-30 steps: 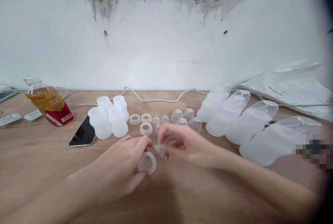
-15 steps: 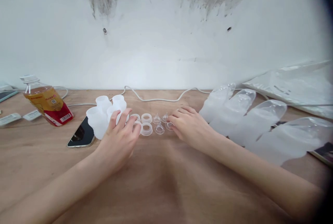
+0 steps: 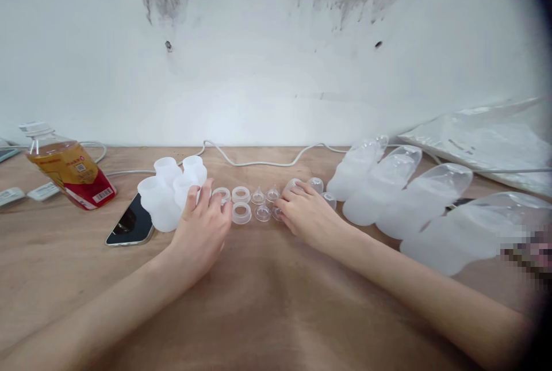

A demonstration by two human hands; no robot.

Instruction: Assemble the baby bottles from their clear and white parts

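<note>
My left hand (image 3: 203, 227) is low over the table, its fingers bent round the front-left place in a group of clear plastic bottle rings (image 3: 241, 213). The ring under those fingers is mostly hidden. Just left of the hand stand several frosted white bottles (image 3: 160, 204) with open necks. My right hand (image 3: 311, 210) has its fingertips closed on the edge of a clear bottle nipple (image 3: 277, 213) that still rests on the table. More nipples (image 3: 262, 213) lie between the hands. Small clear domed caps (image 3: 316, 184) show partly behind the right hand.
Frosted bottles with clear domed tops (image 3: 435, 192) lie in a row at the right. A black phone (image 3: 130, 221) and a tilted drink bottle (image 3: 71, 172) are at the left. A white cable (image 3: 259, 163) runs along the wall; a plastic bag (image 3: 483, 135) lies back right.
My left fingers have curled lower over the front-left ring. My right hand has shifted slightly, and the domed caps behind it now show. The whole view has moved a little.
</note>
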